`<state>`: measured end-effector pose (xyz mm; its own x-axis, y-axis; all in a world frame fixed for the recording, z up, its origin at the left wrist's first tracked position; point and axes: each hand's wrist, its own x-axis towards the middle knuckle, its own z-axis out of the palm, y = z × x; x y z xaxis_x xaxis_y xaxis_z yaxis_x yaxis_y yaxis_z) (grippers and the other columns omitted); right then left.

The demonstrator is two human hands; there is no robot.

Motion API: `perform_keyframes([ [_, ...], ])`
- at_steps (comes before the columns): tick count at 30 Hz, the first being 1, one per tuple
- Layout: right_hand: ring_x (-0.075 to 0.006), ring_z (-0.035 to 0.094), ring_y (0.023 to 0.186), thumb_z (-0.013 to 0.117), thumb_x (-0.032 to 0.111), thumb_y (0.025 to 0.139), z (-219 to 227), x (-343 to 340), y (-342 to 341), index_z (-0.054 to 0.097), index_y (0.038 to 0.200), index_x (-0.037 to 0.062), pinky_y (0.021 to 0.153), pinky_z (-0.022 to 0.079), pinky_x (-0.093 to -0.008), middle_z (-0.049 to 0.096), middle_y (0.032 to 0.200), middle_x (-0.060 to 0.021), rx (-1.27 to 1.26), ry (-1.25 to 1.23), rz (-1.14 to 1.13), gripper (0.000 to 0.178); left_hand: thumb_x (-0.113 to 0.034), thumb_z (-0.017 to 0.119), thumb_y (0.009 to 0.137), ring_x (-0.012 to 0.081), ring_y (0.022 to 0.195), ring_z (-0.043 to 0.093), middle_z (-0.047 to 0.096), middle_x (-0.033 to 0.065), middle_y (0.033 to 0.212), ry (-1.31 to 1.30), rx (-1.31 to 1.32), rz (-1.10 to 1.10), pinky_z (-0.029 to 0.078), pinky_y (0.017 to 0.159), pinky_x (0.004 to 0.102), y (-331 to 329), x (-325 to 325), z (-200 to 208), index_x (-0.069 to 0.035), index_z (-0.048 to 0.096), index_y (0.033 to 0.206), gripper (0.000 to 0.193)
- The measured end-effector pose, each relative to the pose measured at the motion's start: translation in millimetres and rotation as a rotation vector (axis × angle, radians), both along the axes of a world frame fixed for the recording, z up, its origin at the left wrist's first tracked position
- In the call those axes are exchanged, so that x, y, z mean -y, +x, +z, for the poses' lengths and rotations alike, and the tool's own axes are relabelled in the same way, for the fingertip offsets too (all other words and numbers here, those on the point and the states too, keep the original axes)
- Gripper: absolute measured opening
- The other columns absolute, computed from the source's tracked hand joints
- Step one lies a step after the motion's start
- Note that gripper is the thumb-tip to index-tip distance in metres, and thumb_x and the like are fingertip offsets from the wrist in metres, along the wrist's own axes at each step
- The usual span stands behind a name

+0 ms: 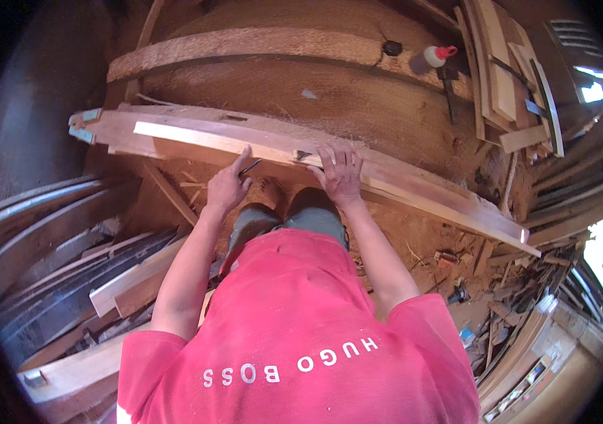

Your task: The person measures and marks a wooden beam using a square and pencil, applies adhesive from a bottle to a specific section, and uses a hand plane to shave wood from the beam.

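A long pale wooden strip (195, 138) lies along a narrow wooden bench (443, 185) that slants across the view. My left hand (226, 186) is at the strip's near side, its index finger stretched onto the wood. Between the thumb and fingers of that hand sits a slim dark pencil-like stick (250, 167). My right hand (340, 173) grips the strip near its right end, fingers over the top and thumb at the near edge. A small dark patch or notch (302, 155) shows on the wood beside the thumb; I cannot tell which.
Beyond the bench runs a thick rough beam (245, 44), with a red-capped bottle (432, 58) near its right part. Boards (496, 63) are stacked at the far right. More planks (139, 279) lie at the left. A light-blue clamp-like fitting (84, 126) sits at the bench's left end.
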<state>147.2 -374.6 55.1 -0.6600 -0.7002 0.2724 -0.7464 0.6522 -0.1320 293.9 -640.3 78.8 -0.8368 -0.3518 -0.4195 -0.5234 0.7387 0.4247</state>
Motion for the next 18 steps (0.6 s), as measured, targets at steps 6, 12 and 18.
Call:
perform_keyframes([
  [6,-0.0366,0.061,0.113,0.076,0.031,0.090,30.4,-84.7,-46.2,0.065,0.127,0.0095,0.101,0.047,-0.0518,0.064,0.123,-0.0147,0.240,-0.192,-0.244,0.044,-0.025,0.073,0.087,0.0403,0.111,0.067,0.065,0.0175,0.131,0.016,-0.097,-0.028,0.056,0.089,0.0524,10.1,-5.0,-11.6,-0.033,0.025,0.164,0.090],
  [12,-0.0334,0.072,0.099,0.076,0.021,0.091,-72.4,-157.1,-141.9,0.074,0.109,0.0009,0.088,0.056,-0.0415,0.075,0.104,-0.0215,0.773,-0.130,-0.475,0.027,-0.021,0.070,0.088,0.0409,0.119,0.064,0.059,0.0198,0.138,0.033,-0.111,0.239,0.053,0.097,0.0505,65.2,-32.2,-23.5,-0.022,0.024,0.164,0.089],
  [18,-0.0338,0.072,0.101,0.072,0.013,0.090,-130.8,-119.4,-163.9,0.075,0.106,0.0009,0.088,0.055,-0.0447,0.074,0.110,-0.0227,1.053,0.117,-0.378,0.020,-0.020,0.072,0.088,0.0402,0.110,0.068,0.071,0.0227,0.118,0.058,0.180,0.408,0.053,0.096,0.0489,149.6,-60.2,-25.2,-0.014,0.045,0.153,0.070],
])
